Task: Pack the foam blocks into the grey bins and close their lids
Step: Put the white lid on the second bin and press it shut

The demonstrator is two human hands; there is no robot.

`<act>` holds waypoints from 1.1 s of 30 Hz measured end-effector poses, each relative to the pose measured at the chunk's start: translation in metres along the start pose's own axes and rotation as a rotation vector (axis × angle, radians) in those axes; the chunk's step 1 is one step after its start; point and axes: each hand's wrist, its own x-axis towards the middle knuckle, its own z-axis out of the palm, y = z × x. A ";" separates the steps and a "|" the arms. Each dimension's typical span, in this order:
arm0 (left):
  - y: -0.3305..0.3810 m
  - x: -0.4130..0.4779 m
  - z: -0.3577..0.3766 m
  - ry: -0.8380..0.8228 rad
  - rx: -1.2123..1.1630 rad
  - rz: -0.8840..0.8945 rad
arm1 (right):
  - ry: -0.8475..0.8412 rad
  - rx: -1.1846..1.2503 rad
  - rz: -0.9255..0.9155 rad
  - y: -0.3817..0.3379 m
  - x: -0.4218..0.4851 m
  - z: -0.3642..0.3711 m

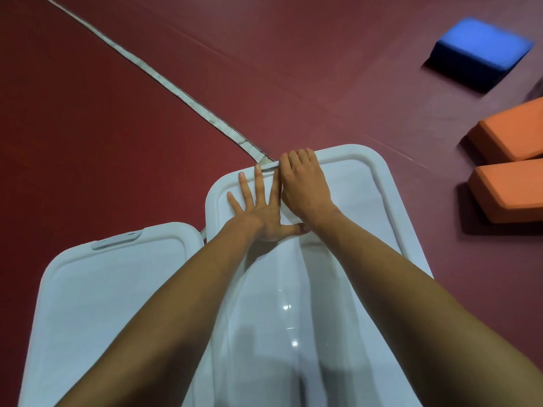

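Observation:
Two pale grey bins stand side by side on the red floor, both with lids down. My left hand (pixel 258 207) lies flat with straight, spread fingers on the right bin's lid (pixel 352 195), near its far edge. My right hand (pixel 302 183) sits beside it, fingers curled over the far edge of that lid at its latch (pixel 269 167). The left bin's lid (pixel 117 283) has its latch (pixel 116 240) lying flat. A blue foam block (pixel 479 51) lies far right. Two orange foam blocks (pixel 511 133) (pixel 508 189) lie closer at the right edge.
A pale tape line (pixel 164 80) runs diagonally across the red floor from the top left down to the bins. Open floor stretches left of and beyond the bins. The foam blocks sit to the right of the right bin.

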 end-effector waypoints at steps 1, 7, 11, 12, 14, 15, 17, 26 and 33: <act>0.000 0.000 0.000 -0.001 0.003 -0.001 | 0.004 0.009 0.001 0.000 -0.002 0.000; 0.000 -0.001 -0.001 0.027 0.010 -0.003 | -0.150 -0.012 -0.025 0.008 -0.012 -0.013; -0.002 0.001 0.007 0.093 -0.018 0.012 | -0.304 -0.113 -0.012 0.015 -0.040 -0.020; -0.003 0.000 0.010 0.136 -0.041 0.021 | -0.349 -0.116 -0.014 0.015 -0.049 -0.022; -0.005 -0.008 0.014 0.210 -0.086 0.039 | -0.439 -0.079 0.002 0.015 -0.069 -0.031; -0.005 -0.013 0.018 0.234 -0.104 0.041 | -0.467 -0.057 0.019 0.016 -0.081 -0.036; -0.001 -0.028 0.028 0.279 -0.144 0.022 | -0.488 -0.083 0.034 0.019 -0.110 -0.044; 0.021 -0.114 0.083 0.227 -0.227 0.067 | -0.677 -0.071 0.185 0.008 -0.203 -0.073; 0.031 -0.161 0.099 0.011 -0.168 0.155 | -0.366 0.054 0.757 0.041 -0.262 -0.099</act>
